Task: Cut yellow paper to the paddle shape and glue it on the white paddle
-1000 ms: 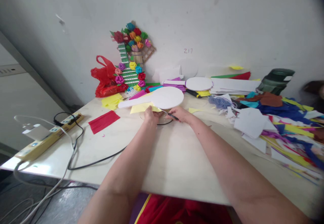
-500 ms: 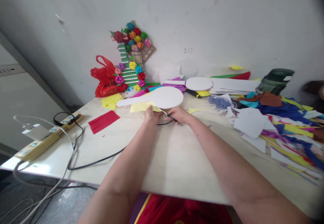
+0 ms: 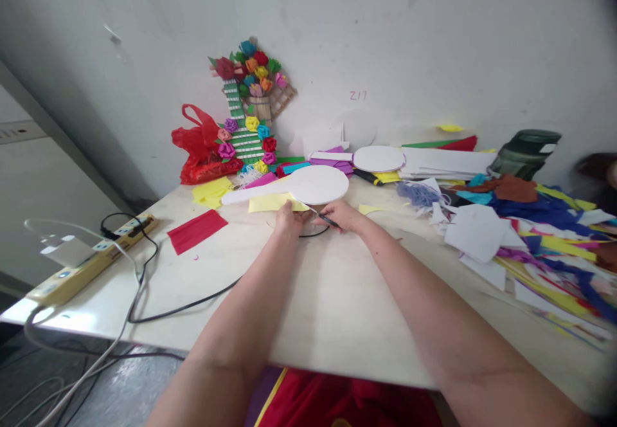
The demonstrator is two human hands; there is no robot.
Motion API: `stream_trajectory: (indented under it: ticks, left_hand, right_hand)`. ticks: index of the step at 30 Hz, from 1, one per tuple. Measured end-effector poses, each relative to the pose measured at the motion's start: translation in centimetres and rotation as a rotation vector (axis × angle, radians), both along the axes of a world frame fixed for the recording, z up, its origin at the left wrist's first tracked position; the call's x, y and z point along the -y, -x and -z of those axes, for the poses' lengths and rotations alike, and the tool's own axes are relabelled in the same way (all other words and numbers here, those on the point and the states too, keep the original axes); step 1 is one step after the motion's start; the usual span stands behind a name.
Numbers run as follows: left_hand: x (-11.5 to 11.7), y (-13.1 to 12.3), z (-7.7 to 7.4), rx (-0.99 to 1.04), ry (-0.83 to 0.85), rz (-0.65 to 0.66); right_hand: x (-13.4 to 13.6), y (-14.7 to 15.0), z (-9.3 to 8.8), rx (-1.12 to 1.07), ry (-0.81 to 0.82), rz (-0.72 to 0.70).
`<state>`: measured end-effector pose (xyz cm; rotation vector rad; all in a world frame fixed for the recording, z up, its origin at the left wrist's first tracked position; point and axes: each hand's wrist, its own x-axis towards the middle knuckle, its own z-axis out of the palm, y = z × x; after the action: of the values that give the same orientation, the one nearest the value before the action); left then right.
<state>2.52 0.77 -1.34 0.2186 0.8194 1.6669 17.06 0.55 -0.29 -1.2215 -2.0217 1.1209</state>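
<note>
Both my arms reach across the pale table (image 3: 337, 298). My left hand (image 3: 288, 218) is closed on the near edge of a yellow paper sheet (image 3: 270, 202) that lies under a white paddle-shaped foam cutout (image 3: 308, 184). My right hand (image 3: 344, 215) grips a thin dark tool (image 3: 322, 217), perhaps scissors or a pen, with its tip pointing at the yellow paper just below the paddle's round end. The two hands are close together, a few centimetres apart.
A second white paddle cutout (image 3: 378, 159) lies behind. Colourful paper scraps (image 3: 544, 234) cover the right side. A paper-flower craft (image 3: 250, 102) and red plastic bag (image 3: 202, 147) stand by the wall. A red paper piece (image 3: 196, 231), power strip (image 3: 91, 260) and black cable (image 3: 193, 305) lie left.
Almost nothing has moved. The white paddle cutout and yellow paper have shifted very slightly left, and both hands stay at the same spot.
</note>
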Motion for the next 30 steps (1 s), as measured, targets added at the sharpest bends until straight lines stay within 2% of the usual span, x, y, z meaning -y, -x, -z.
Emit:
stream_trajectory:
  ticks: [6, 19, 30]
  left_hand:
    - [0.17, 0.00, -0.26, 0.002, 0.007, -0.006]
    - [0.31, 0.23, -0.56, 0.071, 0.017, -0.031]
    - [0.24, 0.18, -0.50, 0.029, 0.024, -0.042]
  right_hand:
    - [0.63, -0.10, -0.76, -0.032, 0.041, -0.037]
    - [0.60, -0.53, -0.56, -0.146, 0.168, -0.063]
    - [0.23, -0.09, -0.44, -0.030, 0.107, -0.022]
